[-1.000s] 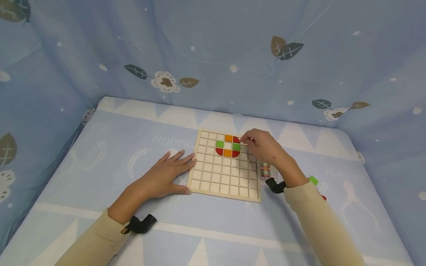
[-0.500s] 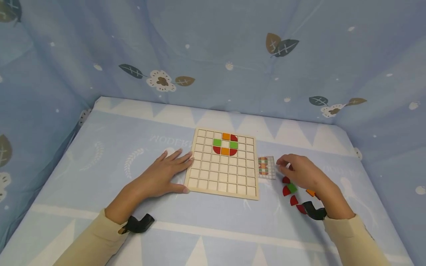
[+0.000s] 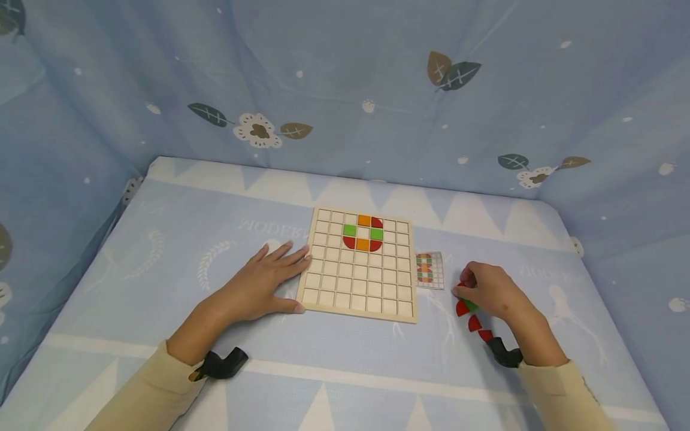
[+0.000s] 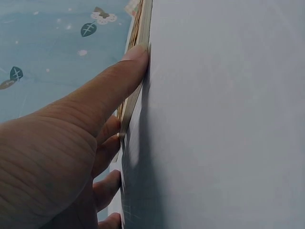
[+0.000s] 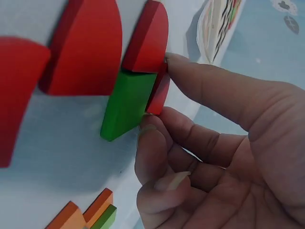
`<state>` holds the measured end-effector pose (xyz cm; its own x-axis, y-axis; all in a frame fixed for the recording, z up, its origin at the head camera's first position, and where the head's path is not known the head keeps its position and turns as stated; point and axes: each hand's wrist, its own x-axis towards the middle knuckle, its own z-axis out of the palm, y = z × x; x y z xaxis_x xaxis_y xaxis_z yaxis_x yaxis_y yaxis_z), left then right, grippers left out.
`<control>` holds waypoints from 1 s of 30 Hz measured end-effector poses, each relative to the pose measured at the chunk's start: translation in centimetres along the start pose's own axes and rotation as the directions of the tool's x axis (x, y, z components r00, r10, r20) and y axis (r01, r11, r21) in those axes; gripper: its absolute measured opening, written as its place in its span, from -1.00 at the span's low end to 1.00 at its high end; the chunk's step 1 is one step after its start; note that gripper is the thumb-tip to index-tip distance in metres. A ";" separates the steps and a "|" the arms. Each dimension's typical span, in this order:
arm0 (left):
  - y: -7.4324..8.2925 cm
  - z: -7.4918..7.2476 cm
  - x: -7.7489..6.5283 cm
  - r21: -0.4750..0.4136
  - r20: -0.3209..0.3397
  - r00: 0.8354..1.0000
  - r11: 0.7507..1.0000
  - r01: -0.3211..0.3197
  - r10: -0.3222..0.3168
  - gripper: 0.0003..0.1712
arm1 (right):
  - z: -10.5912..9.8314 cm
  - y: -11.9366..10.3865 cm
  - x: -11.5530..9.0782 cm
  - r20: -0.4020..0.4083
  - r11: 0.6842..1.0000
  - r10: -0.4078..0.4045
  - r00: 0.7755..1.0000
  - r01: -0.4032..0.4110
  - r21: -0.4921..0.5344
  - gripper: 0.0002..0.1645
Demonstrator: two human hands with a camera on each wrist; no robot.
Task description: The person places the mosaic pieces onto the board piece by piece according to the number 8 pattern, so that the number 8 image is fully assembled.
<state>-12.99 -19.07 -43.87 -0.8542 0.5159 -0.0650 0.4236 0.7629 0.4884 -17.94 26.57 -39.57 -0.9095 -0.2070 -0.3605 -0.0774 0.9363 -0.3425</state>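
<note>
A square wooden grid board (image 3: 345, 281) lies flat, with orange and green squares and red quarter-circles set in its upper rows. My left hand (image 3: 259, 281) is spread at the board's left edge; in the left wrist view its thumb (image 4: 114, 78) rests against the board's side. To the right of the board, my right hand (image 3: 493, 290) pinches a small red quarter-circle block (image 5: 159, 93) between thumb and fingers. That block sits beside a green square block (image 5: 128, 102) and another red quarter-circle (image 5: 148, 38).
Between the board and my right hand lies a pattern card (image 3: 431, 272) printed with a coloured grid. More red quarter-circles (image 5: 86, 52) lie by my right hand, with orange blocks (image 5: 69, 217) farther off. A patterned cloth wall (image 3: 345, 90) rises behind the table.
My right hand has left the board's upper right and come down to the loose blocks, where its fingers close on a red quarter-circle block. My left hand stays at the board's edge.
</note>
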 end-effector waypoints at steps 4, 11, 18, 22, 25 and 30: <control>0.0 -0.1 0.0 0.009 0.001 1.000 1.000 0.002 -0.002 0.14 | 0.2 0.2 -0.2 0.001 1.000 0.023 1.000 -0.023 0.013 -0.66; 0.1 -0.1 0.0 0.011 0.003 1.000 1.000 0.004 -0.004 0.13 | 0.4 0.3 -0.3 -0.029 0.998 0.051 0.998 -0.050 0.032 -0.64; 0.0 0.0 0.0 0.012 -0.006 1.000 1.000 0.000 0.000 0.14 | 0.6 0.3 -0.6 -0.029 0.997 0.041 0.999 -0.039 0.062 -0.71; 0.0 0.0 0.0 0.015 -0.006 1.000 1.000 0.002 -0.002 0.14 | 0.3 0.1 -0.9 -0.085 0.997 -0.006 0.996 0.013 0.080 -0.72; 0.1 0.0 -0.1 0.017 -0.006 1.000 1.000 0.000 0.000 0.14 | -0.1 -0.4 -0.9 -0.139 0.993 -0.059 0.989 0.072 0.091 -0.74; 0.3 0.0 -0.1 0.015 -0.012 1.000 1.000 -0.008 0.009 0.13 | -1.0 -1.7 -0.9 -0.179 0.984 -0.111 0.978 0.133 0.116 -0.82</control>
<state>-12.77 -18.95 -43.72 -0.8540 0.5178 -0.0505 0.4353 0.7644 0.4755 -17.38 25.40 -37.82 -0.9537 -0.2553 -0.1592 -0.1496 0.8615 -0.4853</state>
